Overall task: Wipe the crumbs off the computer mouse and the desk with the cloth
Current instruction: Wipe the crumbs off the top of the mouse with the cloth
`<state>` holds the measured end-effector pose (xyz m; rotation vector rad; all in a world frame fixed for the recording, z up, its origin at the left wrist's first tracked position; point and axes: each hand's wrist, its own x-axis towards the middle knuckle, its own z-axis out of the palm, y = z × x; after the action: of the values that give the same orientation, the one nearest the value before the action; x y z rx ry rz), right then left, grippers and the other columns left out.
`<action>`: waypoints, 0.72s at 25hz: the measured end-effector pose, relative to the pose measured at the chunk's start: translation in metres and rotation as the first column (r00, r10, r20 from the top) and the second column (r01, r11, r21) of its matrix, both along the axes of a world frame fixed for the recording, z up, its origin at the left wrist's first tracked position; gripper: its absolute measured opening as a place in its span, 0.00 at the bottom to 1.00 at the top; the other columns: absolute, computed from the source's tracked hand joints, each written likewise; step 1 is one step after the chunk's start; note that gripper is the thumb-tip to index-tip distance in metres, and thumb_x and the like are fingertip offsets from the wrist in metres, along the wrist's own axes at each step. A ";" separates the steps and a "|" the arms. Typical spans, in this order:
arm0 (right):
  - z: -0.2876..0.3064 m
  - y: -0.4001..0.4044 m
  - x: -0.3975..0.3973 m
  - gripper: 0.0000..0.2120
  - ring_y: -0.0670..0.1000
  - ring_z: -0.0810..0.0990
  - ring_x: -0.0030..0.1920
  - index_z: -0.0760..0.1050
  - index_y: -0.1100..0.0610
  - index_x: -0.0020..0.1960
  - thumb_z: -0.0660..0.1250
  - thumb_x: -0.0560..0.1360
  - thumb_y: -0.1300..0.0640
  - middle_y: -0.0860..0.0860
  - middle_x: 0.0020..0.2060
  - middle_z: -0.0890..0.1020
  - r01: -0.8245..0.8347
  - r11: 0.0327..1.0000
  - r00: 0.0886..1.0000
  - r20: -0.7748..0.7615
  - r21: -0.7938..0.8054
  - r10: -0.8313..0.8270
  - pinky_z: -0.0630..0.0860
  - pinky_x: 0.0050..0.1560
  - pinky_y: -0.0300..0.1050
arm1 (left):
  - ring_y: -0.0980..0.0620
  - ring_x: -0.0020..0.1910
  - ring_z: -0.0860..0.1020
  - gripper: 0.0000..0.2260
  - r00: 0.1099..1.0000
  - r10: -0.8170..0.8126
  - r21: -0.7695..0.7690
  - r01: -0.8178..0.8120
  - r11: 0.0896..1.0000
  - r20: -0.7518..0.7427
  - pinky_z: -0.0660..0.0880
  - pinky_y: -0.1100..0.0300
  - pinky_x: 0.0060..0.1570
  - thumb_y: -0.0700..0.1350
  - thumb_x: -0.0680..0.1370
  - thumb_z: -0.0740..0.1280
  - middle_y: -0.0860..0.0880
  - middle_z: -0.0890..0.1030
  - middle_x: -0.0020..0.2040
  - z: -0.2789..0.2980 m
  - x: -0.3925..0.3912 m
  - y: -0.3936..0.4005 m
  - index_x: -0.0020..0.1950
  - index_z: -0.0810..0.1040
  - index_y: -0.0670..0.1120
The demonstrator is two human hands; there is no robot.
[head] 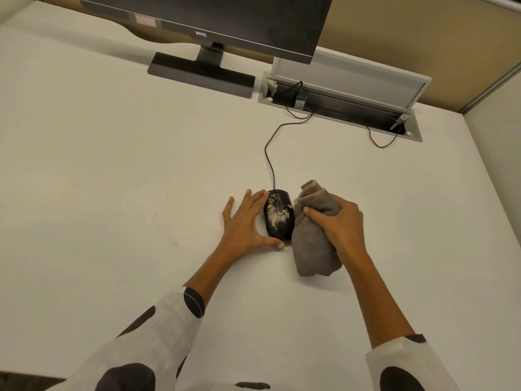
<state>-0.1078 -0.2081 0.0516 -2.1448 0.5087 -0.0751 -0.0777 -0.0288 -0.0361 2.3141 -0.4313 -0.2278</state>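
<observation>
Black mouse [279, 215], centre frame — light, slick, crumb-flecked, braced by splayed empty left hand [244, 224]; grey cloth [311, 244] — soft, bunched in closed right hand [342, 224].

Monitor [197, 15] cut off by top edge; only lower screen and stand visible. Cloth [313, 238] partly covered by right hand [342, 224]. Mouse [279, 214] left side hidden behind left hand [244, 221]. Both sleeves run off bottom edge.
</observation>
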 end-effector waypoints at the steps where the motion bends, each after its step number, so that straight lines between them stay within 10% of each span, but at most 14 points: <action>1: -0.002 0.006 -0.001 0.12 0.44 0.79 0.41 0.80 0.50 0.50 0.73 0.67 0.54 0.46 0.40 0.82 -0.050 0.997 0.998 0.027 -0.053 0.051 0.71 0.41 0.26 | 0.54 0.76 0.45 0.51 1.000 0.001 -0.002 -0.001 1.000 0.003 0.32 0.53 0.69 0.64 0.59 0.74 0.53 0.55 0.76 0.000 0.000 0.000 0.75 0.52 0.51; 9: -0.004 0.019 -0.016 0.24 0.53 0.72 0.43 0.72 0.44 0.63 0.70 0.68 0.57 0.53 0.43 0.73 -0.392 0.817 0.920 -0.175 -0.423 0.350 0.66 0.44 0.40 | 0.55 0.76 0.47 0.51 1.000 0.022 -0.060 -0.022 0.998 -0.005 0.32 0.53 0.69 0.63 0.58 0.75 0.53 0.58 0.76 0.002 -0.002 0.000 0.74 0.55 0.51; 13: 0.005 0.006 -0.020 0.25 0.48 0.70 0.42 0.74 0.42 0.61 0.73 0.68 0.58 0.49 0.42 0.71 -0.513 0.746 0.858 -0.225 -0.425 0.462 0.66 0.39 0.36 | 0.56 0.75 0.46 0.52 1.000 0.019 -0.048 -0.019 0.999 -0.001 0.31 0.55 0.69 0.63 0.57 0.75 0.54 0.58 0.75 0.001 -0.002 -0.001 0.74 0.55 0.51; 18: 0.021 -0.019 0.015 0.19 0.44 0.77 0.43 0.79 0.48 0.51 0.73 0.63 0.64 0.45 0.40 0.80 -0.413 0.882 0.910 -0.071 -0.228 0.408 0.68 0.41 0.29 | 0.60 0.74 0.44 0.52 1.000 0.009 -0.040 -0.009 0.999 -0.010 0.30 0.56 0.68 0.64 0.57 0.75 0.55 0.57 0.76 0.000 -0.002 0.001 0.74 0.54 0.52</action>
<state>-0.0927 -0.2275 0.0731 -2.4481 0.0452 0.1319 -0.0795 -0.0282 -0.0358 2.2741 -0.4172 -0.2235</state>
